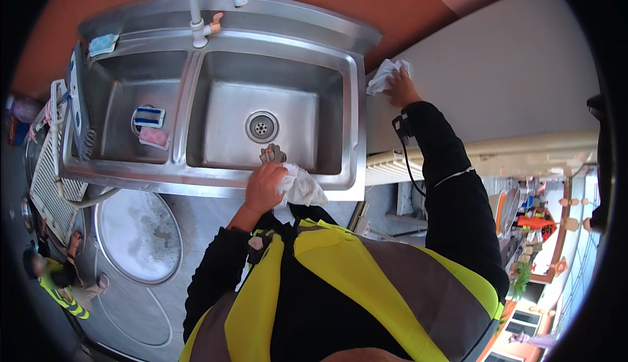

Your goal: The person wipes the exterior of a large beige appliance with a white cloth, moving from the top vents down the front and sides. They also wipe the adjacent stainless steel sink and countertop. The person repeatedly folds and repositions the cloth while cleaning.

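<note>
My left hand [263,187] is at the near rim of a steel double sink [358,120], its fingers closed on a crumpled white cloth [302,187] that hangs over the edge. Just beyond those fingers, inside the right basin, is a small grey shape [271,153]; whether it is an object or a reflection, I cannot tell. My right arm reaches out to the far right. There my right hand [401,90] grips a second white cloth [387,76] against the pale flat surface [487,68] beside the sink.
A white faucet [196,9] rises behind the basins. The left basin holds a blue striped sponge [149,117] and a pink sponge [154,137]; a light blue one [103,45] lies on the back ledge. A round tub of suds [139,236] stands below, near another person [62,283].
</note>
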